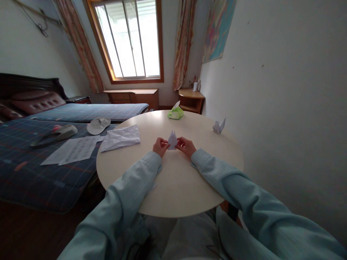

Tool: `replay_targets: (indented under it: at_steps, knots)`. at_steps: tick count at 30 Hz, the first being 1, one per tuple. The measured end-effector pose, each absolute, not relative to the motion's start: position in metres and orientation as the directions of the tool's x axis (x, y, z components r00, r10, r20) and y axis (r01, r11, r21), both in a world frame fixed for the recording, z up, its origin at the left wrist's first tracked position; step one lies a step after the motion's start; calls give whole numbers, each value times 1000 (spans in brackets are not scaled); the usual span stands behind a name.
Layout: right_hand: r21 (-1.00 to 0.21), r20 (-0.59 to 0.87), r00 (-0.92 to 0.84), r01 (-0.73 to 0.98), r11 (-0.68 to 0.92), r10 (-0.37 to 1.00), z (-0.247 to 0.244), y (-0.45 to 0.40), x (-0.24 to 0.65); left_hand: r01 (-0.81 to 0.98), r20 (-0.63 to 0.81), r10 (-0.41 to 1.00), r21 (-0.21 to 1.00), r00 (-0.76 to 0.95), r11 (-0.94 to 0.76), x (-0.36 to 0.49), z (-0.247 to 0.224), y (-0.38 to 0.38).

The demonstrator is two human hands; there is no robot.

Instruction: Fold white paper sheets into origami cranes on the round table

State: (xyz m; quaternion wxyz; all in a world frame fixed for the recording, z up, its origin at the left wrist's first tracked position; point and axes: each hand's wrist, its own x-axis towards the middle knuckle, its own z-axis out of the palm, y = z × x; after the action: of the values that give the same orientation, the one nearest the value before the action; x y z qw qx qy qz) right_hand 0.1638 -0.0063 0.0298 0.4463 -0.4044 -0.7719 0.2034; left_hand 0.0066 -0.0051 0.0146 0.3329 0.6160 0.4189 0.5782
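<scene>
A small piece of folded white paper (172, 141) stands upright between my two hands, just above the middle of the round table. Its top comes to narrow points. My left hand (161, 146) pinches its lower left edge between thumb and fingers. On the opposite edge, my right hand (186, 146) is closed in a similar pinch. A second folded white paper figure (219, 126), with a raised pointed part, sits at the table's right side. Creased white paper sheets (121, 137) lie at the table's left edge.
The round cream table (173, 191) fills the middle. A green tissue pack (175, 112) sits at its far edge. To the left, a bed (18, 169) holds printed sheets (74, 150), a white cap (98, 125) and a grey bag-like item (58, 133). A wall (292, 119) rises on the right.
</scene>
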Motion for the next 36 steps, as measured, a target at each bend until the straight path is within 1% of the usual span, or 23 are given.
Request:
replay_targets:
  at_steps: [7,11,14,19,21,24,27,29,33,36]
  knots:
    - [-676,502,-297,450,583,812,32,-10,163,212,436,899,883,-46,-418,6,16,-6]
    - [-688,509,-273,440,576,816,36,-13,162,260,439,896,874,-62,-410,5,17,-8]
    - [-697,527,-243,424,578,814,36,-11,162,254,438,899,873,-31,-416,6,18,-11]
    - [-683,549,-216,441,582,807,34,-8,164,135,401,913,903,80,-409,8,21,-14]
    - [-674,552,-203,462,576,809,34,-7,164,114,373,920,915,124,-387,9,21,-15]
    - [-665,559,-195,474,577,806,34,-8,165,115,313,935,936,168,-334,10,20,-15]
    - [-668,559,-200,465,580,804,35,-9,164,160,286,941,936,182,-315,10,20,-15]
    - [-678,550,-210,454,578,809,36,-11,163,210,306,938,918,161,-336,9,20,-14]
    - [-689,545,-224,429,584,808,41,-15,162,312,412,908,855,74,-414,6,20,-11]
    - [-692,565,-209,407,597,798,43,-17,163,367,439,898,833,16,-414,4,21,-10]
